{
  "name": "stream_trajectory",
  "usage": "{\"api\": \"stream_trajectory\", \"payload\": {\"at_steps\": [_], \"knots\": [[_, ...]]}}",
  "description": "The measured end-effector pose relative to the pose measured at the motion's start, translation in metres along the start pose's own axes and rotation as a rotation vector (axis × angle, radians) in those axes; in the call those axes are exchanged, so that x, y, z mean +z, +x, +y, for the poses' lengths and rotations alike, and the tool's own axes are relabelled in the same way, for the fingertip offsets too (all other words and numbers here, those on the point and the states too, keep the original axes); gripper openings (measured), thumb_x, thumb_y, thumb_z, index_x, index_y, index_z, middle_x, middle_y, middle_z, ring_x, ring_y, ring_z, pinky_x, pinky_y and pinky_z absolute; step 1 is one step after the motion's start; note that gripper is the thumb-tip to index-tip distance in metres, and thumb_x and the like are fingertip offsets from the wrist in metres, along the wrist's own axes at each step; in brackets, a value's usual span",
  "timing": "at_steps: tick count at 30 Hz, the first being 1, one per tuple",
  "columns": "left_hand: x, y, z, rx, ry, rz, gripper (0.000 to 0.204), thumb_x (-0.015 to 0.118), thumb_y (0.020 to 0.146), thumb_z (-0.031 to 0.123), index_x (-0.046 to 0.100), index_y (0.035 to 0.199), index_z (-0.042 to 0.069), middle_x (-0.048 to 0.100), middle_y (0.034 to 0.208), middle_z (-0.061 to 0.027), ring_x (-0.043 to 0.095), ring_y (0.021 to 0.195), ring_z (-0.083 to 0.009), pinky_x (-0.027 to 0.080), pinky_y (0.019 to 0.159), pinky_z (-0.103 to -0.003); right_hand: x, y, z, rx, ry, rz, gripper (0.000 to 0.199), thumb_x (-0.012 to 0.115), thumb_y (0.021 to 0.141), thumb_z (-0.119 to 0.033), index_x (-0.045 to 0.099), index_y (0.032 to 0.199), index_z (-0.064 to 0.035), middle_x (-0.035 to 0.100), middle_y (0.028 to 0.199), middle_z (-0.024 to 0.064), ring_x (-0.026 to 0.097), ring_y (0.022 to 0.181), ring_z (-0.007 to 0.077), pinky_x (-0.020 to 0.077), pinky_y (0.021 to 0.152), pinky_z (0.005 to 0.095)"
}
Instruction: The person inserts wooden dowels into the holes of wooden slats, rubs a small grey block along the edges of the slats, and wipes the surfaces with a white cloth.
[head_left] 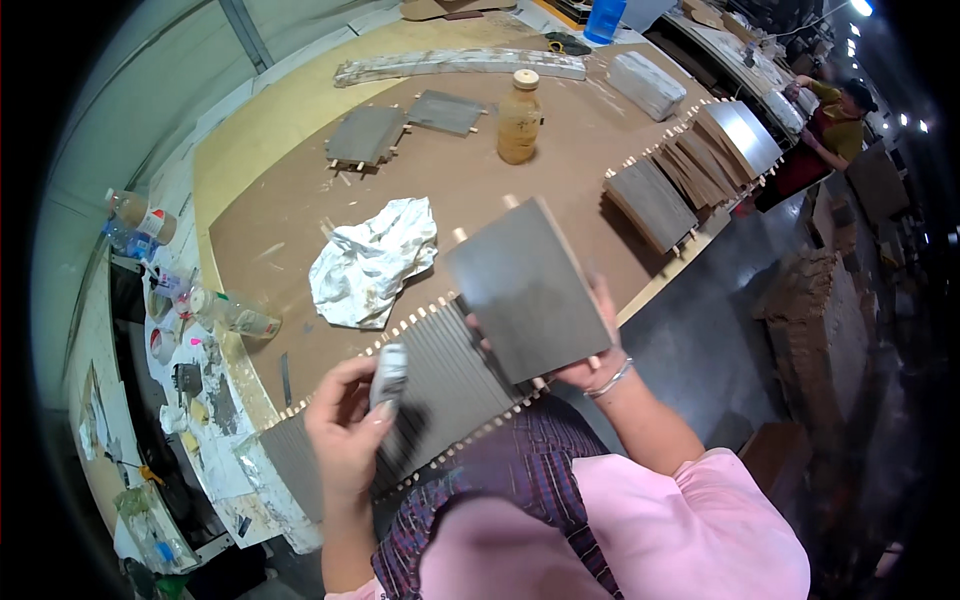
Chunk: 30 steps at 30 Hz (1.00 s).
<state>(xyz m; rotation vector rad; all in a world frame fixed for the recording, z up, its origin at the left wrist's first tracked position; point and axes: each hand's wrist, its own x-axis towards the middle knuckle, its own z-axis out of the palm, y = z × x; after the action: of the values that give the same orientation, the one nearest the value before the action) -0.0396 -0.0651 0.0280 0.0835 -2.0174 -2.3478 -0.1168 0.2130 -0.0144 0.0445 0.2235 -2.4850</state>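
My right hand (590, 370) grips a flat grey panel (525, 290) with wooden dowels sticking out of its edges, tilted up above the table. The fingers behind it are partly hidden. My left hand (345, 420) pinches a small grey-and-white cylindrical piece (390, 376), perhaps a tube or a rolled wad; its kind is unclear. Below both hands runs a long row of similar grey panels (450, 360), standing on edge and packed together, dowels along both sides. Just beyond the row lies a crumpled white cloth (375, 262) with brown stains.
Two grey doweled pieces (365, 135) lie farther back, near a bottle of amber liquid (519, 120). Stacked panels (650, 205) line the right table edge. A long whitish bar (460, 66) and a white block (646, 86) lie at the back. Another person (835, 125) works at far right.
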Motion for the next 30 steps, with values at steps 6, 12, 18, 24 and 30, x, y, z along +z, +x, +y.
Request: {"api": "stream_trajectory", "payload": {"at_steps": [6, 12, 18, 24, 30], "knots": [[0.033, 0.015, 0.023, 0.594, 0.673, -0.085, 0.044, 0.080, 0.068, 0.006, 0.066, 0.110, -0.001, 0.065, 0.100, -0.0157, 0.064, 0.084, -0.0288, 0.052, 0.073, -0.036, -0.003, 0.032, 0.057, 0.152, 0.262, -0.059, 0.066, 0.040, 0.101, -0.058, 0.054, 0.140, -0.0068, 0.062, 0.131, 0.0164, 0.062, 0.117, 0.0332, 0.0456, 0.107, 0.0483], [0.052, 0.004, 0.023, 0.796, 0.818, -0.192, 0.047, 0.080, 0.065, 0.007, 0.067, 0.110, 0.002, 0.064, 0.097, -0.0150, 0.063, 0.080, -0.0295, 0.051, 0.068, -0.038, 0.000, 0.034, 0.074, 0.213, 0.161, -0.038, 0.062, 0.033, 0.105, -0.057, 0.055, 0.137, -0.0082, 0.063, 0.126, 0.0121, 0.062, 0.114, 0.0251, 0.0478, 0.103, 0.0392], [0.035, 0.027, 0.020, 0.779, 0.881, -0.007, 0.042, 0.079, 0.065, 0.006, 0.068, 0.105, 0.001, 0.064, 0.094, -0.0135, 0.062, 0.081, -0.0313, 0.052, 0.066, -0.040, 0.030, 0.029, 0.083, 0.220, 0.058, 0.284, 0.055, 0.038, 0.103, -0.059, 0.066, 0.111, -0.0124, 0.070, 0.102, 0.0060, 0.068, 0.096, 0.0218, 0.0544, 0.088, 0.0386], [0.044, 0.013, 0.025, 0.792, 0.873, -0.138, 0.041, 0.079, 0.066, 0.007, 0.067, 0.105, 0.000, 0.064, 0.096, -0.0149, 0.063, 0.080, -0.0309, 0.053, 0.068, -0.038, 0.013, 0.028, 0.082, 0.308, 0.142, 0.129, 0.057, 0.041, 0.101, -0.060, 0.068, 0.111, -0.0102, 0.073, 0.102, 0.0083, 0.068, 0.101, 0.0240, 0.0528, 0.094, 0.0425], [-0.006, 0.057, 0.022, 0.593, 0.864, 0.230, 0.037, 0.079, 0.068, 0.003, 0.068, 0.102, 0.001, 0.066, 0.098, -0.0142, 0.064, 0.085, -0.0281, 0.053, 0.073, -0.038, 0.023, 0.021, 0.094, 0.392, 0.019, 0.021, 0.067, 0.025, 0.105, -0.059, 0.046, 0.146, -0.0101, 0.055, 0.141, 0.0149, 0.061, 0.121, 0.0305, 0.0494, 0.104, 0.0459]]}}
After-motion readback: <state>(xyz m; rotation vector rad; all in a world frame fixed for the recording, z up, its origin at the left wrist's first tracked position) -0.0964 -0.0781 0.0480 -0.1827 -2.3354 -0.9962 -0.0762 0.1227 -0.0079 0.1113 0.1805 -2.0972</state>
